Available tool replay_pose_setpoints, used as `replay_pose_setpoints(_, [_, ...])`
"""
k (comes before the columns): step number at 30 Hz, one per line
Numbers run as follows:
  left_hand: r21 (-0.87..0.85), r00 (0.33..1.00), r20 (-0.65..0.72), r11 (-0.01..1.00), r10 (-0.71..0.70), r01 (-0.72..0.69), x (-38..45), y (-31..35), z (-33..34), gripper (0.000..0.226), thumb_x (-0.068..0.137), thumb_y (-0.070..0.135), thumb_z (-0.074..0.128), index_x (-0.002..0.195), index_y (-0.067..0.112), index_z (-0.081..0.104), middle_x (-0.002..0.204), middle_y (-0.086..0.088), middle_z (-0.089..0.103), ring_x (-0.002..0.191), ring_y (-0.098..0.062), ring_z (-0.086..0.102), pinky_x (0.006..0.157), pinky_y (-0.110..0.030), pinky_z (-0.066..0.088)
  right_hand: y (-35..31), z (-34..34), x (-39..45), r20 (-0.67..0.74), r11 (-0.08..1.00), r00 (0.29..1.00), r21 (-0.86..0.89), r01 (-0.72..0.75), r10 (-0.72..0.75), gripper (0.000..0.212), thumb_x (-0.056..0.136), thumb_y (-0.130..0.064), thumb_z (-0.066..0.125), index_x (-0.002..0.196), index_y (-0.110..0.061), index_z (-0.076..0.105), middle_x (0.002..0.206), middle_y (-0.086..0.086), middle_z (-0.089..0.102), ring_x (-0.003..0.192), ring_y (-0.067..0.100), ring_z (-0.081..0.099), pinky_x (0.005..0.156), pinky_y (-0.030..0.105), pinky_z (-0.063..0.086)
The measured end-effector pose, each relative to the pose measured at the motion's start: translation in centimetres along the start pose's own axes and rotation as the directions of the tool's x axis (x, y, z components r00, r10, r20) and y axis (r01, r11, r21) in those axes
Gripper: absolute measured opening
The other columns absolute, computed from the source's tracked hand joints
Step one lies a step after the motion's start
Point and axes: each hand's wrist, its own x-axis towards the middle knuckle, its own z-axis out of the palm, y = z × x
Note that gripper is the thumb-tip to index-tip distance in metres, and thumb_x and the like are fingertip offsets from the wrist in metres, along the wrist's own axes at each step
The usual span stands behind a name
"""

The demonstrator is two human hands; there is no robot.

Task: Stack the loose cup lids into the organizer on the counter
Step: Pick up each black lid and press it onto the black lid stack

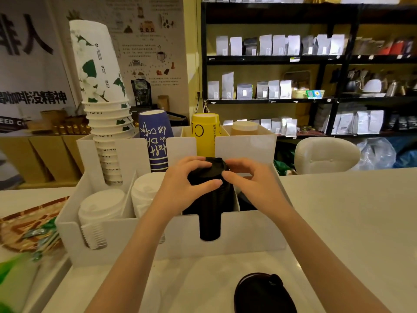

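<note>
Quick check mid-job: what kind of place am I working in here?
Most likely a coffee shop counter. A white organizer holds stacked paper cups and lids, and black shelves behind carry rows of bagged coffee. Both hands are on the black lid stack.

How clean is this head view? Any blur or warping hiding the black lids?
Head view: wide-angle warping bends the shelving and tilts the cup stack; left edge smeared; warm, dim light. The black lid stack reads as one dark mass, edges indistinct. Both hands, left hand and right hand, are sharp.
</note>
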Motion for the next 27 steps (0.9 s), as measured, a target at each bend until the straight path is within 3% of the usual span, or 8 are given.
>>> replay_pose_setpoints(5, [0.036,0.999,0.041,0.999,0.003,-0.004,0.0,0.1,0.2,0.046,0.072,0.034,0.068,0.115,0.023,0.056,0.132,0.003,0.045,0.112,-0.006,0.039,0.082,-0.008,0.034,0.3,0.1,0.0,0.004,1.0,1.0,0.008,0.005,-0.005,0.035,0.085,-0.025,0.057,0.118,-0.017,0.058,0.114,0.0,0.065,0.101,0.008,0.058,0.069,0.002,0.047])
replay_pose_setpoints(12, [0.183,0.997,-0.069,0.982,-0.036,0.048,-0.2,0.7,1.0,0.058,0.071,0.044,0.066,0.121,0.02,0.052,0.132,0.0,0.046,0.12,-0.014,0.04,0.092,-0.021,0.031,0.6,0.8,0.0,0.037,1.0,0.999,-0.002,0.023,-0.022,0.039,0.09,-0.029,0.048,0.127,-0.02,0.051,0.124,0.0,0.06,0.114,0.012,0.054,0.096,0.031,0.048])
replay_pose_setpoints(17, [0.213,0.996,0.072,0.977,-0.049,0.033,-0.2,1.0,-0.2,0.062,0.073,0.044,0.063,0.128,0.02,0.046,0.14,0.001,0.042,0.124,-0.014,0.038,0.091,-0.02,0.03,0.9,0.9,0.1,0.029,1.0,0.999,-0.014,0.021,-0.02,0.039,0.089,-0.028,0.049,0.127,-0.018,0.051,0.125,0.001,0.059,0.114,0.012,0.054,0.089,0.021,0.048])
replay_pose_setpoints(20, [0.207,0.993,0.102,0.978,-0.057,0.034,-0.3,1.1,-0.5,0.059,0.076,0.039,0.062,0.129,0.02,0.045,0.141,0.001,0.04,0.125,-0.014,0.037,0.089,-0.017,0.027,0.9,0.8,0.1,0.03,1.0,0.999,-0.009,0.014,-0.014,0.04,0.089,-0.029,0.049,0.127,-0.018,0.051,0.125,0.002,0.059,0.114,0.013,0.054,0.09,0.023,0.048])
replay_pose_setpoints(23, [0.195,0.994,0.095,0.98,-0.056,0.037,-0.2,1.1,-0.4,0.059,0.075,0.04,0.063,0.127,0.019,0.046,0.137,-0.001,0.044,0.119,-0.012,0.04,0.089,-0.018,0.03,0.7,0.6,0.1,0.038,1.0,0.999,-0.026,0.011,-0.01,0.038,0.089,-0.028,0.05,0.126,-0.017,0.052,0.122,0.001,0.061,0.11,0.012,0.055,0.077,0.009,0.047])
replay_pose_setpoints(25, [0.21,0.994,0.098,0.977,-0.054,0.033,-0.2,1.1,-0.3,0.059,0.075,0.041,0.063,0.127,0.02,0.045,0.138,-0.003,0.042,0.122,-0.015,0.038,0.092,-0.021,0.031,0.4,0.5,-0.3,0.024,0.999,1.0,-0.05,0.021,-0.02,0.037,0.088,-0.027,0.052,0.124,-0.018,0.052,0.119,-0.001,0.06,0.105,0.009,0.055,0.07,0.005,0.045])
replay_pose_setpoints(27, [0.248,0.994,0.101,0.968,-0.052,0.026,-0.3,1.3,-0.3,0.061,0.076,0.04,0.062,0.131,0.022,0.042,0.146,-0.005,0.033,0.132,-0.019,0.03,0.103,-0.029,0.028,0.2,0.1,-1.2,-0.017,0.993,0.999,-0.106,0.047,-0.049,0.038,0.087,-0.026,0.054,0.124,-0.019,0.049,0.115,-0.007,0.055,0.104,0.007,0.051,0.075,0.01,0.043])
